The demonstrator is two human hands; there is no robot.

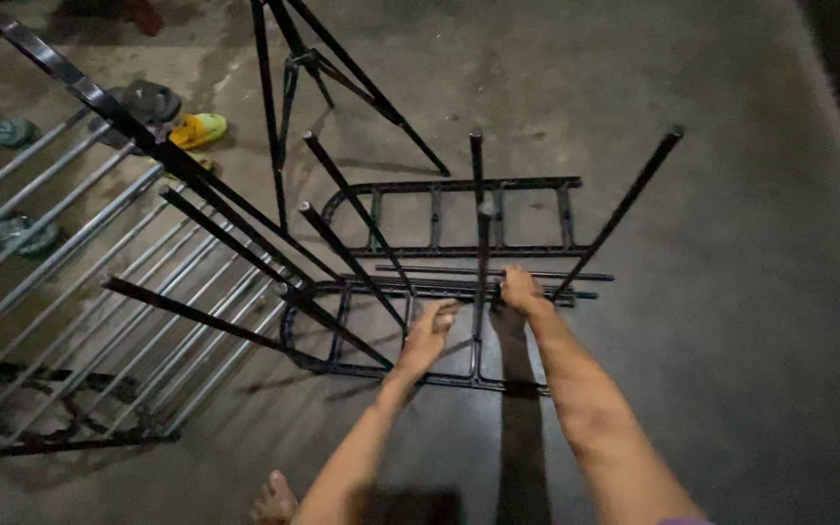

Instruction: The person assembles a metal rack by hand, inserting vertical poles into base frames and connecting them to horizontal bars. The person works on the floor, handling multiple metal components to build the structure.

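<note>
Black metal rack (pixel 439 292), grey rods (pixel 99 282) beside, sandals (pixel 196 128) beyond

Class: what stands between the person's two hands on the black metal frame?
In the head view, an upright black rod of the frame stands between left hand and right hand.

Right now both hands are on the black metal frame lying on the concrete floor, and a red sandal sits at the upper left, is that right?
Not quite: the head view shows the sandal is yellow, not red. Both hands, left hand and right hand, are on the black metal frame on the concrete floor.
</note>
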